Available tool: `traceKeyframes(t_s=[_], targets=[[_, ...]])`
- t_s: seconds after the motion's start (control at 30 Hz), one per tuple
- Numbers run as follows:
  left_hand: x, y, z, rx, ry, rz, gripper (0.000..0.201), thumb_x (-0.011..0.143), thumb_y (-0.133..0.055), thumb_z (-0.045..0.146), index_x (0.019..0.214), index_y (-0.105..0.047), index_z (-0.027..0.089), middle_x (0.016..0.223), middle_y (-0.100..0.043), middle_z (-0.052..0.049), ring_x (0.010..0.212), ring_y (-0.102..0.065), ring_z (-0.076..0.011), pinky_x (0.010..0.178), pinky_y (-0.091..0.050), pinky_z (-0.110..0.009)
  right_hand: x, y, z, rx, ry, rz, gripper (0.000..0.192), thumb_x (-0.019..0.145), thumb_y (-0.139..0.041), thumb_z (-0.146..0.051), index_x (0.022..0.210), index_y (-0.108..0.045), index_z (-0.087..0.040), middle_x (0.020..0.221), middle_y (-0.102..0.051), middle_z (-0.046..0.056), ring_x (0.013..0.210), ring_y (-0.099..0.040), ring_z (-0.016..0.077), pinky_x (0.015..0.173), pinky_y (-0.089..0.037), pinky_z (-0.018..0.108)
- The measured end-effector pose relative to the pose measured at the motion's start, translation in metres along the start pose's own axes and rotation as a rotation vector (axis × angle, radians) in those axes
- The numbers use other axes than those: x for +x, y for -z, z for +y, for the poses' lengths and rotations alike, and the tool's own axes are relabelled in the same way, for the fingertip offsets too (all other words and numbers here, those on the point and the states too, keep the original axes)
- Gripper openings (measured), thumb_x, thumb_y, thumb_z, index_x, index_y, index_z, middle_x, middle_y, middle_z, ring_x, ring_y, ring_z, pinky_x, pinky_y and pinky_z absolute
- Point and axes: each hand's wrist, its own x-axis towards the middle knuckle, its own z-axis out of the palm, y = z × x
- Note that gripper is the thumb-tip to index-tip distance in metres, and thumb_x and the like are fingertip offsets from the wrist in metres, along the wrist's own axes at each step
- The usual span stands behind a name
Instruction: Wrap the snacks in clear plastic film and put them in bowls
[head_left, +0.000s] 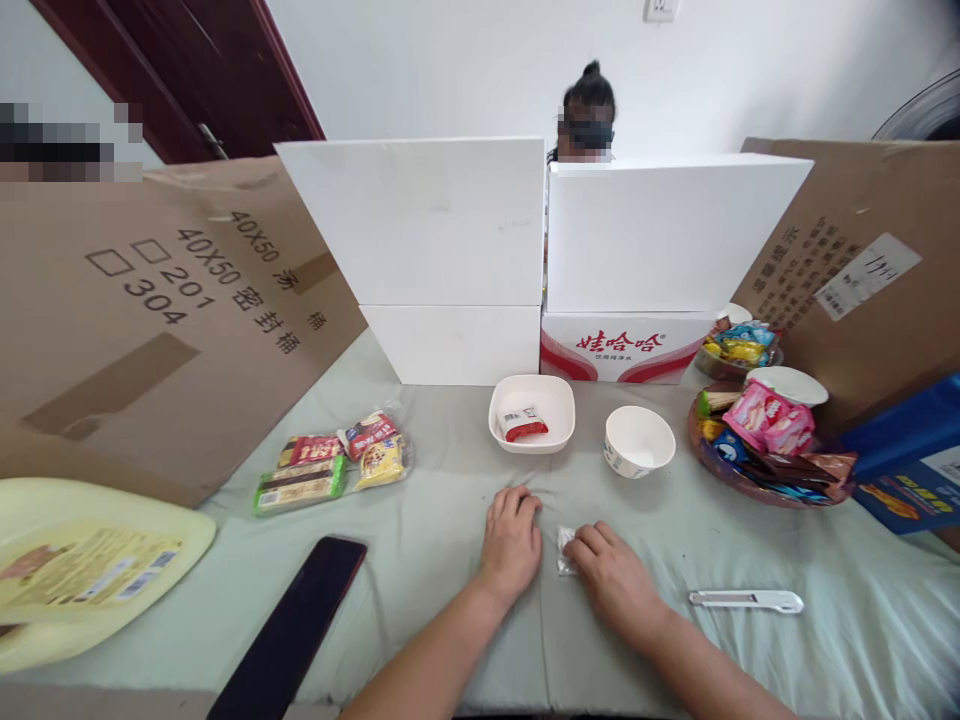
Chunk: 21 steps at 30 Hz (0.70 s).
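White packet (564,554) lies near, outside the far square bowl (559,412), under the right hand's (613,578) fingers, grip unclear; the left hand's (513,542) fingers rest together. One snack (523,426) already sits in that bowl.

hands (512,540) (613,578): 2 | phone (291,630): 1 | cutter (754,600): 1 | square bowl (559,415): 1

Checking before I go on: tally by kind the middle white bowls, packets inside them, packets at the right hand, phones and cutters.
White bowls: 2
Red-white packet in bowl: 1
Pale packet at right hand: 1
Phone: 1
Cutter: 1
Total: 6
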Motion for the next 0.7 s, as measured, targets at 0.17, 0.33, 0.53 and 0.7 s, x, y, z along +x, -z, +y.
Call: traceKeyframes(t_s=[0.17,0.33,0.53,0.7], targets=[[0.001,0.0,-0.002,-0.007,-0.004,0.023,0.034,0.072,-0.047,0.0,0.094,-0.06,0.021,0.108,-0.058,-0.008,0.107,-0.051,-0.0267,0.092,-0.045,-0.046,0.008,0.054,0.033,0.06,-0.024,0.205,0.025,0.094,-0.039,-0.013,0.098,-0.063,-0.021,0.091,-0.062,0.006,0.085,-0.057,0.0167,0.075,-0.045,0.028],[0.002,0.001,0.001,-0.014,0.0,0.024,0.029,0.073,-0.047,0.002,0.091,-0.059,0.021,0.105,-0.058,-0.007,0.105,-0.051,-0.0268,0.09,-0.045,-0.046,0.06,0.114,0.095,-0.258,-0.459,-0.008,0.029,0.097,-0.037,-0.023,0.109,-0.062,-0.019,0.111,-0.062,0.012,0.104,-0.058,0.0231,0.084,-0.044,0.033],[0.002,0.001,0.002,-0.015,0.015,0.007,0.029,0.071,-0.049,0.001,0.09,-0.058,0.02,0.105,-0.057,-0.008,0.104,-0.05,-0.0267,0.089,-0.044,-0.046,0.121,0.093,0.126,-0.212,-0.521,-0.451,0.028,0.091,-0.06,-0.036,0.109,-0.061,-0.015,0.108,-0.063,0.007,0.093,-0.062,0.0179,0.082,-0.052,0.038],[0.003,0.002,0.004,-0.036,0.052,-0.003,0.028,0.07,-0.051,0.002,0.089,-0.058,0.021,0.103,-0.057,-0.007,0.102,-0.05,-0.0258,0.089,-0.045,-0.045,0.128,0.079,0.125,-0.186,-0.523,-0.594,0.035,0.091,-0.059,-0.038,0.119,-0.057,-0.017,0.119,-0.059,0.008,0.102,-0.06,0.0201,0.086,-0.052,0.041]])
